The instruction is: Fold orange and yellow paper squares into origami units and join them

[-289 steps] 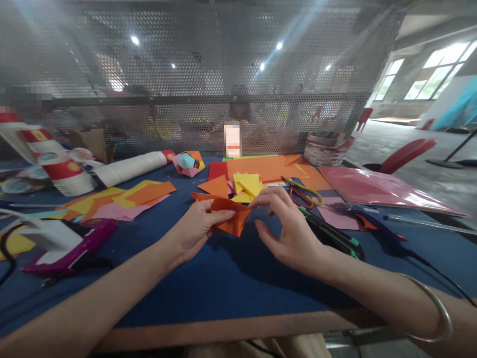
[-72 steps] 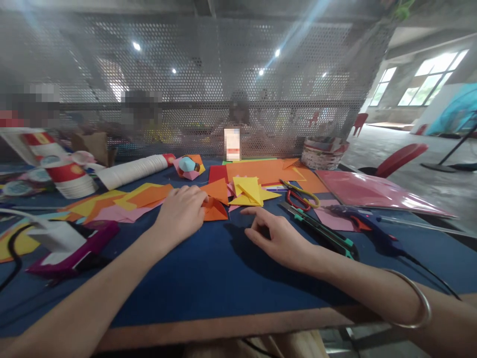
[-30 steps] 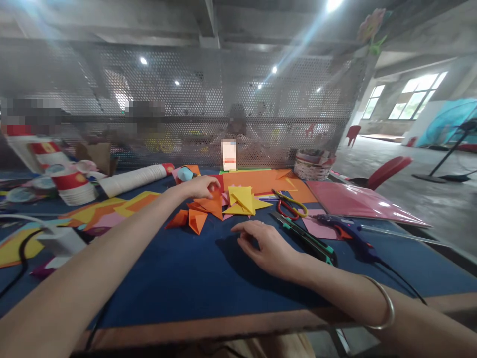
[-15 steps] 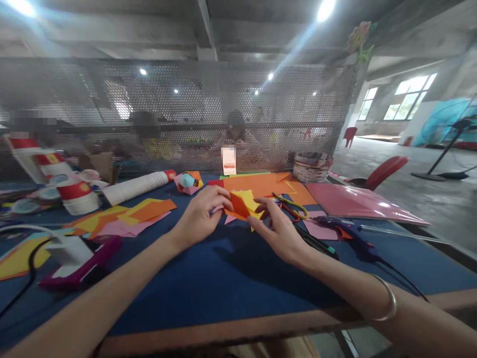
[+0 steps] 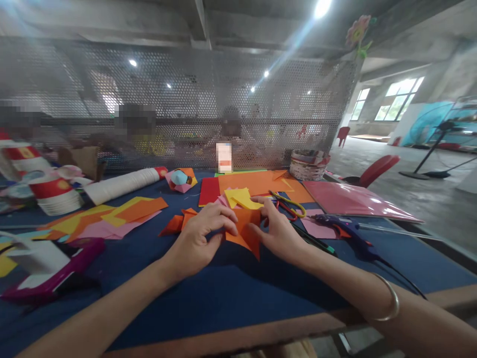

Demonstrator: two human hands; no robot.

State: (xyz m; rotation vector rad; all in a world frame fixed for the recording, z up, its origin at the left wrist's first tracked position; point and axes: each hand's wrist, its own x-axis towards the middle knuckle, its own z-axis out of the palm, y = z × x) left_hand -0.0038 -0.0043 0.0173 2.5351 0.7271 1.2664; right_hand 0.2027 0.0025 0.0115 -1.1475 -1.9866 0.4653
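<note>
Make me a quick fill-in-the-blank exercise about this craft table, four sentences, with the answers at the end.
1. Between the left hand and the right hand is a piece of paper whose colour is ____.
2. The bangle is worn on the ____ arm.
3. From the wearer's seat, the lying stack of paper cups is to the ____ of the woven basket.
4. The tabletop under the hands is coloured ____.

Missing words: orange; right; left; blue.
</note>
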